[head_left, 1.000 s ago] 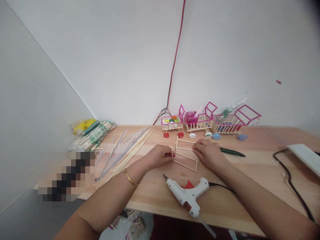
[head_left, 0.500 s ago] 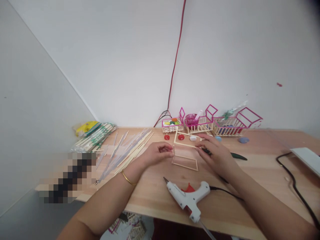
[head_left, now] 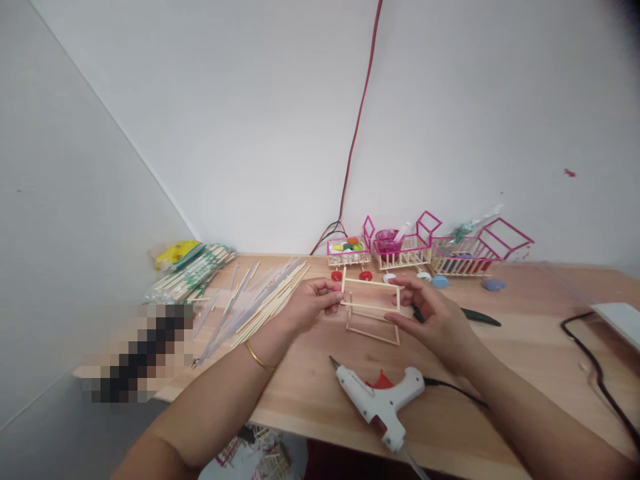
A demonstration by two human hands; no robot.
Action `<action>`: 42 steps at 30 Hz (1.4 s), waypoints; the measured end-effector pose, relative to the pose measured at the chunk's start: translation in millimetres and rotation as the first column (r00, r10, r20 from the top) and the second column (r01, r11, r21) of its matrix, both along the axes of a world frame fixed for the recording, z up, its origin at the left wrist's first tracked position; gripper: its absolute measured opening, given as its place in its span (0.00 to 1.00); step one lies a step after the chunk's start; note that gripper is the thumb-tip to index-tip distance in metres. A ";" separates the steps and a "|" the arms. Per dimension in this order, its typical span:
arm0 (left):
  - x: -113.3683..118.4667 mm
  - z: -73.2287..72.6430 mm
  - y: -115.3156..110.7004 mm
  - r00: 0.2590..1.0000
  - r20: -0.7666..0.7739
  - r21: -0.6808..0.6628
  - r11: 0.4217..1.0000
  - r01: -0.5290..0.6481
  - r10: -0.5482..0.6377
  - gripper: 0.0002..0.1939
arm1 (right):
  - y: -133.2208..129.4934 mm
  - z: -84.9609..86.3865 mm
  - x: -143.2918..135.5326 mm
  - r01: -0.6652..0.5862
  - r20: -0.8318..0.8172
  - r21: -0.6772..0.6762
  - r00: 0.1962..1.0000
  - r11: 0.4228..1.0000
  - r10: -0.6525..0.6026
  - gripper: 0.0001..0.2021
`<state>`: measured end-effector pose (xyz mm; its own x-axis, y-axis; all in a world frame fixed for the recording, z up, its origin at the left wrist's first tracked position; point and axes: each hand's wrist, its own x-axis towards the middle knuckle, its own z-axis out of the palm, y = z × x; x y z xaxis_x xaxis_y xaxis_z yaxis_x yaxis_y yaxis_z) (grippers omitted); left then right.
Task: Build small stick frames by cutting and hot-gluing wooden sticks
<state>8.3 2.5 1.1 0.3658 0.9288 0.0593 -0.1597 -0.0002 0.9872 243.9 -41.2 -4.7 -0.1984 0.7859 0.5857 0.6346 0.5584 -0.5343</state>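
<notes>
Between my hands, just above the table, is a rectangular frame of thin wooden sticks (head_left: 373, 283). My left hand (head_left: 317, 300) pinches its left end between thumb and fingers. Around the right end, my right hand (head_left: 433, 310) is curved with thumb and fingers apart; some fingertips sit against or just behind that end, and I cannot tell if they touch. A second stick frame (head_left: 374, 333) lies on the table under the first, partly covered by it. Closer to me rests a white hot glue gun (head_left: 377, 397) with a red trigger, its nozzle towards the left.
Loose sticks (head_left: 273, 303) and bagged sticks (head_left: 200, 273) lie left. Along the wall stand small stick carts with pink rims (head_left: 403, 255), with coloured bottle caps (head_left: 440, 282) before them. A dark green-handled tool (head_left: 480, 316) lies behind my right hand. A black cable (head_left: 595, 360) runs at right.
The upper stick frame has come down and levelled out. My left hand has closed on its left end, while my right hand has loosened and spread its fingers at the right end.
</notes>
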 end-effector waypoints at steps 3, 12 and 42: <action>-0.8 1.7 -0.1 1.000 -0.015 0.011 1.000 0.018 -0.018 0.18 | 0.0 3.0 -0.9 -0.018 0.051 0.032 0.999 0.999 0.016 0.23; -2.5 1.6 -2.9 0.987 -0.158 0.209 0.976 0.063 -0.030 0.19 | -1.9 7.6 -5.5 -0.052 0.162 0.093 0.986 0.994 0.037 0.19; -12.9 -8.4 7.1 0.945 -0.168 -0.027 0.959 0.282 -0.282 0.19 | -2.9 8.6 -4.3 -0.021 0.147 0.051 0.989 0.999 0.013 0.16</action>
